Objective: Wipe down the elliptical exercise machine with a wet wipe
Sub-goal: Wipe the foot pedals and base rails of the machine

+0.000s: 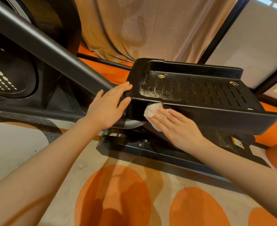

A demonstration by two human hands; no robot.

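The black elliptical fills the view, with its large foot pedal point(204, 90) in the middle; dust and grit lie in the pedal's tread at its left end. My right hand point(177, 128) presses a white wet wipe point(151, 111) flat against the pedal's near side wall with straight fingers. At the pedal's left end, my left hand point(108, 106) rests with fingers extended, where the grey pedal arm point(49, 46) joins it. The wipe is partly hidden under my right fingers.
The flywheel housing point(9, 75) with a white dot pattern stands at left. A black base rail point(150, 152) runs along the floor below the pedal. A tan curtain point(150, 26) hangs behind, a dark-framed glass panel point(256, 38) at right. The carpet point(118, 201) has orange ovals.
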